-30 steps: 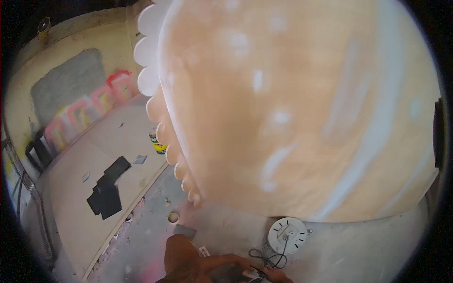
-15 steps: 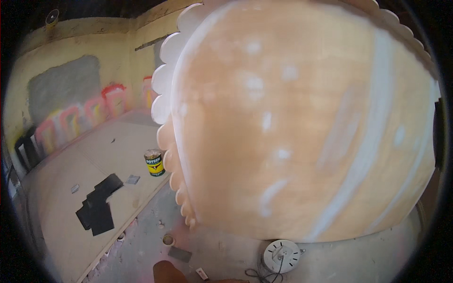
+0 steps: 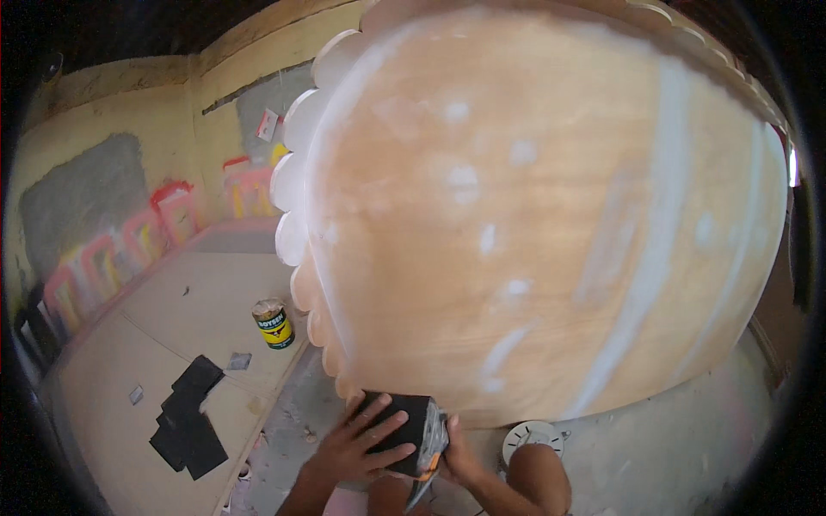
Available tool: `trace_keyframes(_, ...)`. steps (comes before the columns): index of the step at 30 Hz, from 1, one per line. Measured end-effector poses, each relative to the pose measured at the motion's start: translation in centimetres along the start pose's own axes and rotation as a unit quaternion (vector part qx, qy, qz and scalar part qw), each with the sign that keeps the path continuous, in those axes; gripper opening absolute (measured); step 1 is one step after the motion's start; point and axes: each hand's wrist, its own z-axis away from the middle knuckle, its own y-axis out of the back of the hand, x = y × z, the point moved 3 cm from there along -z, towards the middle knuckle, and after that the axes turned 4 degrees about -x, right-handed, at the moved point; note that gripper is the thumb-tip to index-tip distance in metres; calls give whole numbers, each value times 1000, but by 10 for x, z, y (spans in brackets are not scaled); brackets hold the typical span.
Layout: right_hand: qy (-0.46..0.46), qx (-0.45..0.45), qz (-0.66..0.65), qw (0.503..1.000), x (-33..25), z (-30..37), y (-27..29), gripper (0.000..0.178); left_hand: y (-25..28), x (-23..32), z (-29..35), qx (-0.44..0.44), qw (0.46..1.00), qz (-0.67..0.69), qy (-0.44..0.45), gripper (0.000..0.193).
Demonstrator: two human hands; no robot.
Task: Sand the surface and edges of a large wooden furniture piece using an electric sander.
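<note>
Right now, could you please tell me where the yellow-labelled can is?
In the head view, the can stands left of the scalloped panel, near a grey scrap.

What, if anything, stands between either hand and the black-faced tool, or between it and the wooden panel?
Nothing visible. The left hand spreads over the black-faced tool; the right hand is at its grey side. No object shows between tool and wooden panel, though depth is unclear.
</note>
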Motion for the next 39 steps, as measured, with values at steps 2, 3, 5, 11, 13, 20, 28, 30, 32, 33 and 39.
trace_keyframes(2, 162, -59, 289, 942, -28, -35, -7, 99, 27, -20, -1, 143, 981, -97, -86, 53)
trace_keyframes(3, 201, -89, 342, 914, -48, -43, -29, 101, 38, -36, -5, 174, 982, -42, -63, 54)
trace_keyframes(5, 262, -127, 408, 865, -91, -55, -76, 103, 52, -61, -12, 241, 968, 61, 41, 53)
trace_keyframes(11, 363, -120, 307, 872, -168, -85, -194, 76, -75, -105, 6, 278, 800, 413, 334, 61)
trace_keyframes(13, 420, -103, 352, 830, -185, -98, -200, 73, -74, -46, -52, 222, 738, 575, 275, 48)
trace_keyframes(20, 456, -121, 389, 791, -241, -110, -221, 60, -90, -32, -35, 48, 694, 586, 417, 36)
trace_keyframes(28, 445, -158, 414, 778, -284, -142, -200, 54, -105, -99, 64, -44, 798, 302, 520, 35)
trace_keyframes(30, 472, -156, 356, 791, -297, -165, -201, 52, -67, -105, 54, 21, 790, 327, 517, 33)
trace_keyframes(32, 505, -159, 321, 785, -314, -188, -208, 51, -21, -120, 27, 20, 832, 320, 453, 34)
trace_keyframes(33, 536, -155, 282, 780, -313, -197, -214, 50, -2, -120, 11, 1, 838, 322, 441, 37)
trace_keyframes(39, 654, -85, 124, 741, -315, -242, -278, 48, 139, -146, -71, 99, 913, 79, 389, 56)
